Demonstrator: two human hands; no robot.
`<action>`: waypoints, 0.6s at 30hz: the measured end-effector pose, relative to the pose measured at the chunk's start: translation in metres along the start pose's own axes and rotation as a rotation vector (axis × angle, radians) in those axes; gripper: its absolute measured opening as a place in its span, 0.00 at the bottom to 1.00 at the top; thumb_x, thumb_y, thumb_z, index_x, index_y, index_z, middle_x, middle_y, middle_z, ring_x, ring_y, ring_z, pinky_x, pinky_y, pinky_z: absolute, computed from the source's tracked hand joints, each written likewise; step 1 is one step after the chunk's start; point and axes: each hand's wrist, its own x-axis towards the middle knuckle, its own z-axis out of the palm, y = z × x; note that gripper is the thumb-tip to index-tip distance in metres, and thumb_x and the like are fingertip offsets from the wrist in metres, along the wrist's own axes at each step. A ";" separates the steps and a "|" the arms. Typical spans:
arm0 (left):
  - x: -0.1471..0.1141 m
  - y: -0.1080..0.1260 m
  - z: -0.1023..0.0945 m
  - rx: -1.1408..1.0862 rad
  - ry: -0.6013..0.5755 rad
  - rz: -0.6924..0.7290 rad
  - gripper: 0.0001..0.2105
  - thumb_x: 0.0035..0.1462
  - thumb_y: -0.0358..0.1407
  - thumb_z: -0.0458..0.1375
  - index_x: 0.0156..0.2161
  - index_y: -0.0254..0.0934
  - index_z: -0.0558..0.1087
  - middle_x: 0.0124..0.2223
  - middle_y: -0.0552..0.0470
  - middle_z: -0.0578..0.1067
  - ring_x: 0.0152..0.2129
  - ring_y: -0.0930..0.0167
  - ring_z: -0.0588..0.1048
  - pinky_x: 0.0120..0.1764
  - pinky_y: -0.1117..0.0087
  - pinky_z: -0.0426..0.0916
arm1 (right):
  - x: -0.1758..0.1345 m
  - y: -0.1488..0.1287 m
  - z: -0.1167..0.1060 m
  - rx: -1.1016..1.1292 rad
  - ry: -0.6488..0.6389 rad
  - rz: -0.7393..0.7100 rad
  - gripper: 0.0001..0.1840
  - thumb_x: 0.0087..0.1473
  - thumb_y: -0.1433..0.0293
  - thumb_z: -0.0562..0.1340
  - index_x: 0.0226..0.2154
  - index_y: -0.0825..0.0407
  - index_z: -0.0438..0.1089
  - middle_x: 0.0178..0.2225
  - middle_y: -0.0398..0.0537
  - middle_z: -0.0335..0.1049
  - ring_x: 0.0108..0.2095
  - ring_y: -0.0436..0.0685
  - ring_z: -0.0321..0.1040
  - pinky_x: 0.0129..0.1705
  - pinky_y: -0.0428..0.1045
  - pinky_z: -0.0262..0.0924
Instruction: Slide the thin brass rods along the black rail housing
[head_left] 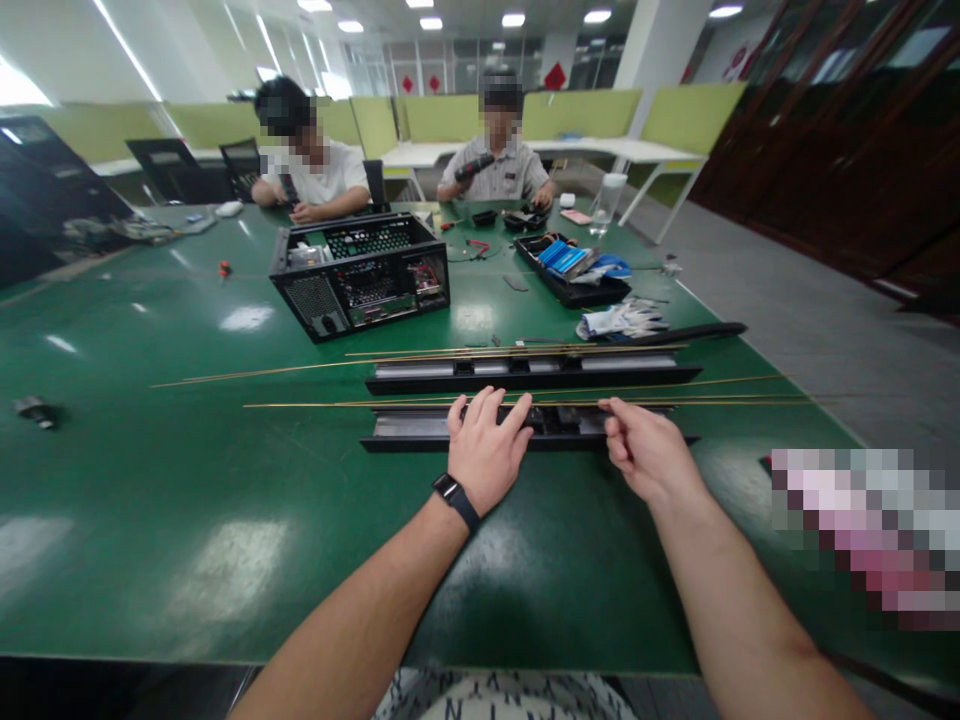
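Observation:
My left hand [489, 445], with a dark watch on its wrist, lies across the near black-and-silver channel bar [409, 425], fingers spread over it and the thin rods. Closed in a pinch, my right hand [646, 448] holds a thin brass-coloured rod [322, 405] at the bar's right part. That rod runs lengthwise along the bar and sticks out well past its left end. Behind it lies a second, similar bar [420, 376], with more brass-coloured rods [247, 374] along its far edge. My fingers hide part of the near bar.
An open black computer case [360, 270] stands at the back left. Beyond the bars are a black tray [592, 293] with blue items and white gloves [622, 318]. Two people sit across the green table [187, 470]. A pixelated pink object [870, 530] lies at right.

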 end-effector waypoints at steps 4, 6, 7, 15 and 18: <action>0.000 0.000 0.001 -0.010 -0.002 -0.004 0.18 0.66 0.43 0.51 0.60 0.54 0.67 0.60 0.49 0.71 0.61 0.63 0.63 0.64 0.52 0.49 | 0.000 0.000 0.001 -0.005 0.007 -0.010 0.07 0.53 0.68 0.67 0.32 0.56 0.72 0.17 0.38 0.62 0.09 0.43 0.50 0.06 0.38 0.39; 0.000 -0.001 0.001 -0.015 0.000 -0.004 0.18 0.66 0.43 0.52 0.60 0.54 0.67 0.59 0.49 0.71 0.61 0.64 0.64 0.63 0.52 0.49 | 0.000 0.001 0.001 -0.003 0.011 -0.015 0.07 0.53 0.68 0.67 0.32 0.56 0.71 0.17 0.38 0.62 0.09 0.43 0.50 0.06 0.38 0.39; 0.000 -0.001 0.001 -0.015 0.002 -0.003 0.18 0.66 0.43 0.52 0.60 0.54 0.67 0.59 0.49 0.71 0.60 0.64 0.64 0.63 0.52 0.49 | 0.000 0.001 0.001 -0.003 0.013 -0.016 0.07 0.53 0.68 0.67 0.32 0.56 0.71 0.17 0.38 0.62 0.10 0.43 0.50 0.06 0.38 0.39; -0.003 -0.001 0.000 -0.005 0.021 0.010 0.18 0.65 0.43 0.54 0.59 0.53 0.68 0.57 0.50 0.72 0.59 0.64 0.66 0.63 0.52 0.51 | -0.003 0.001 -0.002 -0.015 0.006 -0.015 0.06 0.54 0.69 0.65 0.32 0.56 0.72 0.17 0.38 0.62 0.10 0.43 0.50 0.07 0.39 0.39; -0.004 0.000 -0.001 -0.013 0.016 0.017 0.18 0.65 0.43 0.54 0.59 0.53 0.68 0.57 0.50 0.72 0.58 0.64 0.66 0.63 0.52 0.51 | -0.004 0.001 -0.003 -0.017 -0.006 -0.010 0.07 0.54 0.68 0.65 0.32 0.56 0.72 0.17 0.39 0.62 0.10 0.43 0.51 0.07 0.39 0.39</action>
